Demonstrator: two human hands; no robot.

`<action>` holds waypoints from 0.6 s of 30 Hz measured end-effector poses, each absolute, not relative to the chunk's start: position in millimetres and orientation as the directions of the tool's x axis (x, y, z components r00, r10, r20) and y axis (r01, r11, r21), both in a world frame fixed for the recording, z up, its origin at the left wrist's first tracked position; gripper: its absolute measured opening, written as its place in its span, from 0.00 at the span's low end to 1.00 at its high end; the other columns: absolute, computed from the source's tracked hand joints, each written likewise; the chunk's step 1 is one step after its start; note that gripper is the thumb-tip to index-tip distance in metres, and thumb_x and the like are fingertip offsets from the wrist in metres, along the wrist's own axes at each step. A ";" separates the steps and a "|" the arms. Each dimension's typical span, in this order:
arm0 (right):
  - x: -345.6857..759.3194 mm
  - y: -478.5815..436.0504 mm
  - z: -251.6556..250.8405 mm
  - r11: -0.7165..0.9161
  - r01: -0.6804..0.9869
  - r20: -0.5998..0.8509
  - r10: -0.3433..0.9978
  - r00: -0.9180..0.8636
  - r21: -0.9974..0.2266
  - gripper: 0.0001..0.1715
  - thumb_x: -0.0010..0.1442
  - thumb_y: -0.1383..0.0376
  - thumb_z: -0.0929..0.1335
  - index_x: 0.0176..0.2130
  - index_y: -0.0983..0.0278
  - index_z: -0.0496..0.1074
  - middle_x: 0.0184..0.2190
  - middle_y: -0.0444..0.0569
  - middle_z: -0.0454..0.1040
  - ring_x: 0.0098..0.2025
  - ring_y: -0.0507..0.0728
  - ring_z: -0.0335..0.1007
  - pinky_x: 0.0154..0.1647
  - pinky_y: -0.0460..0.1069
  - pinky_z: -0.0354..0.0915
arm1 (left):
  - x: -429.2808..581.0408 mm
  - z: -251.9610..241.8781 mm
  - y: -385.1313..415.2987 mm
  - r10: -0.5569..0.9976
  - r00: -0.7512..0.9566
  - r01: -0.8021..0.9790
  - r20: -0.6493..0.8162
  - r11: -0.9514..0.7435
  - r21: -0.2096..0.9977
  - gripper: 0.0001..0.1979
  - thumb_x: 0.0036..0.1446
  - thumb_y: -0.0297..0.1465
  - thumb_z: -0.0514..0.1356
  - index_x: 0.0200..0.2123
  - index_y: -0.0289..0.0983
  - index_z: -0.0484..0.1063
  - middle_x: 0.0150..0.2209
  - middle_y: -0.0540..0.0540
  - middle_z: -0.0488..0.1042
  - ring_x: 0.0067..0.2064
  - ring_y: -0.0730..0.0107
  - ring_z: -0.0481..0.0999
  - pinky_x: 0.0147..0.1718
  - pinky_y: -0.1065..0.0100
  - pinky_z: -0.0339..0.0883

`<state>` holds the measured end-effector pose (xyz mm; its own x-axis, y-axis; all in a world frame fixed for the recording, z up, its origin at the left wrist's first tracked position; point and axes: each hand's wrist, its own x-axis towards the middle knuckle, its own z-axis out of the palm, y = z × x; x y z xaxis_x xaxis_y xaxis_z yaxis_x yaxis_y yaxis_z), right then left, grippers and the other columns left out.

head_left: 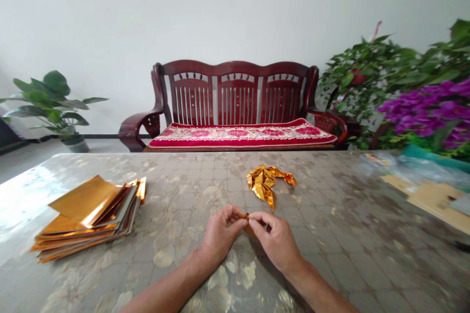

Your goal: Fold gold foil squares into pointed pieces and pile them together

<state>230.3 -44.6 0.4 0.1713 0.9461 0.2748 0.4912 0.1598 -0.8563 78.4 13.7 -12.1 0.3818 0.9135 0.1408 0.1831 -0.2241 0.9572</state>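
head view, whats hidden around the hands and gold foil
Head view:
Small gold foil piece between the left hand and right hand: fingers hide most of it, shape unclear.
Stacked gold foil sheets: upper sheets hide the lower ones, count unclear.
Tan cardboard sheet: crinkled clear plastic covers part, right edge cuts it off.

Dark red wooden bench [235, 67], red floral cushion [238, 136], potted plant [55, 83], purple flowers [426, 112]

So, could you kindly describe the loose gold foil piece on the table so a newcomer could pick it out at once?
Find the dark red wooden bench, then look down to the table before it. Just beyond the left hand and right hand lies a crumpled, spiky gold foil bundle, unlike the flat stacked sheets to its left.
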 end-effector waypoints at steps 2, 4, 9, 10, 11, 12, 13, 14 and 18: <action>231.2 -44.6 -0.4 0.163 0.497 0.269 0.952 0.149 -0.852 0.11 0.61 0.60 0.66 0.34 0.60 0.79 0.32 0.47 0.80 0.33 0.57 0.75 0.37 0.48 0.66 | 79.4 -13.9 13.7 0.911 0.397 0.113 0.113 -0.170 0.979 0.09 0.50 0.34 0.62 0.33 0.35 0.77 0.29 0.47 0.78 0.31 0.68 0.75 0.32 0.71 0.65; 231.5 -44.7 -1.6 0.165 0.504 0.273 0.951 0.148 -0.848 0.11 0.61 0.60 0.67 0.34 0.60 0.78 0.32 0.46 0.80 0.33 0.57 0.74 0.36 0.48 0.65 | 79.6 -14.8 13.7 0.913 0.396 0.090 0.099 -0.146 0.985 0.09 0.49 0.34 0.63 0.31 0.34 0.77 0.27 0.47 0.78 0.30 0.68 0.74 0.32 0.71 0.65; 230.6 -46.3 -3.5 0.162 0.505 0.277 0.947 0.161 -0.848 0.07 0.60 0.61 0.67 0.35 0.60 0.76 0.31 0.45 0.79 0.33 0.56 0.73 0.36 0.47 0.65 | 78.9 -15.4 12.2 0.918 0.380 0.108 0.111 -0.164 0.981 0.08 0.50 0.34 0.63 0.26 0.34 0.76 0.25 0.48 0.77 0.28 0.69 0.73 0.30 0.72 0.64; 230.5 -46.8 -3.1 0.158 0.518 0.278 0.947 0.161 -0.841 0.07 0.60 0.61 0.67 0.36 0.60 0.75 0.31 0.45 0.78 0.33 0.55 0.73 0.37 0.47 0.65 | 78.7 -14.9 11.3 0.919 0.379 0.131 0.113 -0.174 0.976 0.08 0.51 0.33 0.63 0.27 0.34 0.77 0.25 0.48 0.77 0.29 0.68 0.74 0.30 0.72 0.64; 230.5 -47.3 -2.3 0.154 0.540 0.284 0.944 0.166 -0.828 0.07 0.61 0.61 0.67 0.37 0.60 0.74 0.31 0.45 0.78 0.33 0.55 0.73 0.37 0.47 0.65 | 78.4 -13.9 10.2 0.919 0.377 0.159 0.117 -0.188 0.969 0.08 0.52 0.33 0.62 0.27 0.35 0.77 0.25 0.48 0.78 0.29 0.68 0.74 0.30 0.72 0.64; 230.6 -47.6 -1.2 0.152 0.569 0.298 0.939 0.172 -0.808 0.07 0.60 0.61 0.68 0.39 0.60 0.74 0.32 0.45 0.77 0.33 0.55 0.73 0.38 0.48 0.65 | 78.1 -12.6 9.1 0.919 0.373 0.192 0.125 -0.208 0.959 0.08 0.53 0.33 0.62 0.28 0.35 0.78 0.26 0.48 0.78 0.30 0.68 0.75 0.31 0.72 0.65; 230.7 -47.8 0.1 0.156 0.603 0.321 0.930 0.176 -0.782 0.08 0.60 0.61 0.68 0.40 0.60 0.74 0.32 0.45 0.77 0.33 0.55 0.72 0.38 0.48 0.64 | 77.7 -11.0 8.0 0.918 0.371 0.229 0.138 -0.234 0.945 0.08 0.54 0.33 0.61 0.28 0.36 0.78 0.26 0.48 0.79 0.30 0.67 0.75 0.31 0.72 0.65; 230.8 -47.7 1.7 0.167 0.637 0.351 0.920 0.173 -0.753 0.09 0.60 0.61 0.69 0.41 0.59 0.74 0.33 0.45 0.76 0.34 0.55 0.72 0.39 0.48 0.64 | 77.3 -9.1 7.0 0.916 0.371 0.267 0.155 -0.265 0.927 0.08 0.55 0.33 0.61 0.29 0.36 0.78 0.27 0.48 0.79 0.31 0.67 0.76 0.31 0.72 0.64; 230.7 -47.1 7.1 0.262 0.710 0.454 0.886 0.091 -0.653 0.05 0.62 0.62 0.67 0.35 0.59 0.73 0.34 0.46 0.74 0.38 0.56 0.70 0.41 0.49 0.62 | 75.4 -2.6 4.4 0.895 0.385 0.406 0.227 -0.385 0.829 0.08 0.56 0.34 0.61 0.29 0.40 0.79 0.28 0.50 0.79 0.32 0.67 0.76 0.33 0.71 0.63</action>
